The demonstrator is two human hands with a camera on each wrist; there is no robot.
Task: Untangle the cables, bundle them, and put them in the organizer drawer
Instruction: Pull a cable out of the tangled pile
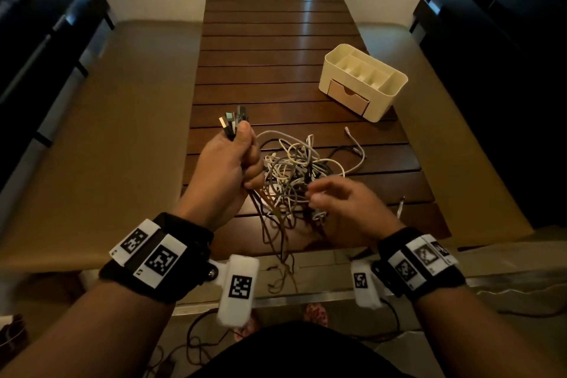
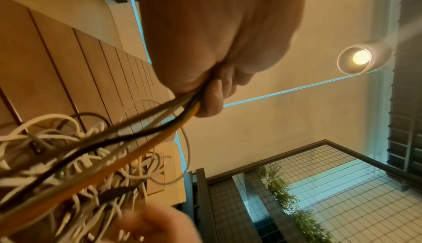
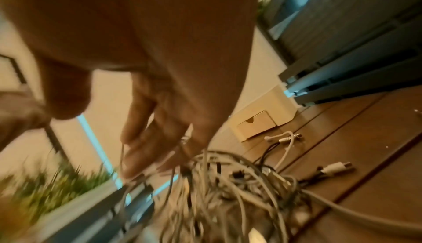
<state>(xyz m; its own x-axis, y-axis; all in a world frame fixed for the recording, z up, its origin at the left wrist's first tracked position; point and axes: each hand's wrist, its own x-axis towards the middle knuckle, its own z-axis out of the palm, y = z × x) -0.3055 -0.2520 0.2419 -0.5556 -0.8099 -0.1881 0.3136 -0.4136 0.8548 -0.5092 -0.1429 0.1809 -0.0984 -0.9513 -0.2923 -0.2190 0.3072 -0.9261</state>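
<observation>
Black wrist straps with white coded tags ring both forearms nearest the camera. Just beyond them, the left hand (image 1: 228, 163) is fisted round a gathered handful of cable ends, whose plugs (image 1: 233, 123) stick up above the thumb; from the left wrist view, black, white and orange strands run out of the bottom of that fist. The right hand (image 1: 346, 209) hovers at the near right of the tangle with fingers loosely spread among the loops; whether it pinches any strand cannot be told, since the right wrist view is blurred. Between the two hands the tangled cables (image 1: 299, 175), white, grey and black, lie heaped on the near end of the dark slatted wooden table (image 1: 276, 49), and a few brown and black strands hang over the near edge. Loose white ends (image 1: 356, 139) trail out to the right of the heap. Farther off on the right side of the table stands the cream organizer (image 1: 363, 81), well apart from the heap, its open compartments on top and its tan drawer (image 1: 348, 98) closed in the front.
</observation>
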